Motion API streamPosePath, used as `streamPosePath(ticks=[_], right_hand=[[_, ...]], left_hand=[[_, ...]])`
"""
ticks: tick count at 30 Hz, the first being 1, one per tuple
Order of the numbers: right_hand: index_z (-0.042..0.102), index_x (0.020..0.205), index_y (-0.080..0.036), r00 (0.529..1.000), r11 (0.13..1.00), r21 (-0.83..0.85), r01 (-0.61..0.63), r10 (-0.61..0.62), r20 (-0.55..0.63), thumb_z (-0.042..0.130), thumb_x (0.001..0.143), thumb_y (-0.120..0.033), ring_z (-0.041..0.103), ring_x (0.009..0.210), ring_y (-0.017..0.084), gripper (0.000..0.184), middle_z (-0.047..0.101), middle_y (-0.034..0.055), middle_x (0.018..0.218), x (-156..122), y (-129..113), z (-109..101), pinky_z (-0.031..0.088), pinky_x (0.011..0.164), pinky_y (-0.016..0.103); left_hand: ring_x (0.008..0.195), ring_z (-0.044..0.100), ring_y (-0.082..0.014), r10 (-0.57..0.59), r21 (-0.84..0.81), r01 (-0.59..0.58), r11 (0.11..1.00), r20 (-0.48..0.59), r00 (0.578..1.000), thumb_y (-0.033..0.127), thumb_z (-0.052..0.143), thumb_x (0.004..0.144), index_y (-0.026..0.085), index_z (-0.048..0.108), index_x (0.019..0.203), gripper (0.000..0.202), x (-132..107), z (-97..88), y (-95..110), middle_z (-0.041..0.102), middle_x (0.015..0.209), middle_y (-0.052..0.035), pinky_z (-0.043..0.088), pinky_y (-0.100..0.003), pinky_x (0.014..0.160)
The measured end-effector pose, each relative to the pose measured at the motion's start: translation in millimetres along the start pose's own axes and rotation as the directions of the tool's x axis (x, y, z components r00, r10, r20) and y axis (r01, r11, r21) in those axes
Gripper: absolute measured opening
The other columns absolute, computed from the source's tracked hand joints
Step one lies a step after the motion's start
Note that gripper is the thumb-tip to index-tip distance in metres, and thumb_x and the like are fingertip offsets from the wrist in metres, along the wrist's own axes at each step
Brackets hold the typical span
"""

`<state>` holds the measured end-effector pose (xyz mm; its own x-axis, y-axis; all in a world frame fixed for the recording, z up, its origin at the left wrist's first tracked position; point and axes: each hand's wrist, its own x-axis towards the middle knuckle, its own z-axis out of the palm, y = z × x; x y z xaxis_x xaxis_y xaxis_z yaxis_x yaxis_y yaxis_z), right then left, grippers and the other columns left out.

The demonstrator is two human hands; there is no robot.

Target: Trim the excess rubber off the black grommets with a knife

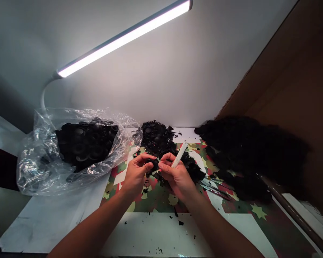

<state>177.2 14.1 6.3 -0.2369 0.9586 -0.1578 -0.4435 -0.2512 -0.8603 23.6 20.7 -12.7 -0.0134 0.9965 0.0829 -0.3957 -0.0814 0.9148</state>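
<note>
Around the black piece's (155,164) edge, fingers (167,168)

We have bag (37,172) at left, ring parts (82,147) in it; scrap heap (157,134) behind our left hand (137,170) and right hand (174,173); tools (214,188) right of hands, on sheet (164,206); larger heap (247,154) farther right, beside cardboard panel (290,89); lamp (126,37) above.

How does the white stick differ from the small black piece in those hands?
Colour: the white stick is pale, while the black piece is dark. Shape: the stick is long and straight; the piece looks short and compact, though fingers partly cover it. Hold: the stick juts up, tilted, from the right hand, while the piece sits at the left hand's fingertips. Both are held above the table.
</note>
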Motion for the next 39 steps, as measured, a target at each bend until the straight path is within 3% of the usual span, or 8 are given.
streamPosePath(ticks=[3, 6, 11, 16, 22, 27, 34, 39], right_hand=[[0.055, 0.083, -0.021, 1.000, 0.999, -0.054, -0.003, 0.004, 0.020, 0.084, 0.070, -0.037, 0.028, 0.048, 0.005, 0.036, 0.043, -0.0089, 0.063, 2, 1, -1, 0.019, 0.047, 0.021], [0.061, 0.088, -0.021, 0.995, 0.946, -0.310, 0.098, -0.102, 0.006, 0.077, 0.078, -0.045, 0.039, 0.053, 0.009, 0.030, 0.051, -0.0050, 0.066, 3, -3, -6, 0.027, 0.049, 0.023], [0.067, 0.085, -0.021, 0.938, 0.688, -0.663, 0.294, -0.340, 0.063, 0.066, 0.086, -0.041, 0.049, 0.062, 0.014, 0.019, 0.061, 0.0010, 0.078, -1, -8, -3, 0.038, 0.058, 0.028], [0.053, 0.066, -0.021, 0.880, 0.474, -0.803, 0.360, -0.457, 0.125, 0.054, 0.084, -0.018, 0.050, 0.066, 0.015, 0.018, 0.056, -0.0002, 0.073, 1, -2, -2, 0.037, 0.062, 0.027], [0.047, 0.070, -0.022, 0.883, 0.615, -0.750, 0.245, -0.461, -0.089, 0.046, 0.092, -0.032, 0.042, 0.055, 0.013, 0.024, 0.050, -0.0022, 0.064, 18, -12, -31, 0.032, 0.054, 0.026], [0.061, 0.078, -0.021, 0.958, 0.709, -0.655, 0.262, -0.273, 0.088, 0.063, 0.084, -0.037, 0.048, 0.061, 0.014, 0.018, 0.056, -0.0011, 0.068, 6, -19, -21, 0.038, 0.056, 0.026], [0.048, 0.068, -0.022, 0.924, 0.542, -0.780, 0.312, -0.364, 0.116, 0.047, 0.085, -0.021, 0.046, 0.060, 0.014, 0.017, 0.052, -0.0020, 0.065, 8, -1, -10, 0.035, 0.056, 0.025], [0.041, 0.069, -0.023, 0.929, 0.681, -0.696, 0.228, -0.366, -0.054, 0.046, 0.094, -0.041, 0.037, 0.053, 0.012, 0.030, 0.044, -0.0039, 0.058, 23, -8, -35, 0.030, 0.049, 0.024]], left_hand=[[0.068, 0.062, -0.0134, -0.066, -0.028, 0.065, 0.998, -0.061, 0.996, 0.038, 0.093, 0.057, 0.015, 0.076, 0.073, 0.032, -1, 0.3, -3, 0.072, 0.073, -0.0027, 0.049, -0.024, 0.067], [0.062, 0.061, -0.0123, -0.118, 0.049, 0.122, 0.991, -0.076, 0.990, 0.030, 0.092, 0.056, 0.014, 0.075, 0.070, 0.027, -1, 0.3, 1, 0.072, 0.067, -0.0018, 0.049, -0.023, 0.063], [0.057, 0.059, -0.0118, -0.155, 0.209, 0.162, 0.964, -0.047, 0.987, 0.023, 0.088, 0.058, 0.014, 0.074, 0.068, 0.020, -2, 2.2, 6, 0.070, 0.062, -0.0003, 0.047, -0.022, 0.058], [0.057, 0.055, -0.0108, -0.157, 0.361, 0.138, 0.922, 0.024, 0.987, 0.025, 0.088, 0.061, 0.013, 0.073, 0.069, 0.020, -5, 4.4, 5, 0.067, 0.062, 0.0008, 0.042, -0.021, 0.055], [0.049, 0.045, -0.0087, -0.249, 0.360, 0.215, 0.908, 0.050, 0.967, 0.029, 0.088, 0.058, 0.014, 0.067, 0.065, 0.027, -11, 6.3, 11, 0.057, 0.054, 0.0041, 0.033, -0.021, 0.047], [0.055, 0.054, -0.0118, -0.221, 0.410, 0.178, 0.895, 0.061, 0.973, 0.031, 0.087, 0.061, 0.015, 0.071, 0.068, 0.024, -7, 1.2, 9, 0.066, 0.061, 0.0002, 0.040, -0.023, 0.053], [0.056, 0.054, -0.0120, -0.213, 0.384, 0.163, 0.909, 0.092, 0.973, 0.029, 0.090, 0.058, 0.014, 0.071, 0.065, 0.025, -10, 4.2, 7, 0.064, 0.061, 0.0002, 0.041, -0.023, 0.054], [0.056, 0.054, -0.0120, -0.234, 0.245, 0.186, 0.952, 0.184, 0.955, 0.027, 0.094, 0.051, 0.014, 0.072, 0.061, 0.028, -14, 10.0, 18, 0.065, 0.061, -0.0012, 0.042, -0.023, 0.053]])
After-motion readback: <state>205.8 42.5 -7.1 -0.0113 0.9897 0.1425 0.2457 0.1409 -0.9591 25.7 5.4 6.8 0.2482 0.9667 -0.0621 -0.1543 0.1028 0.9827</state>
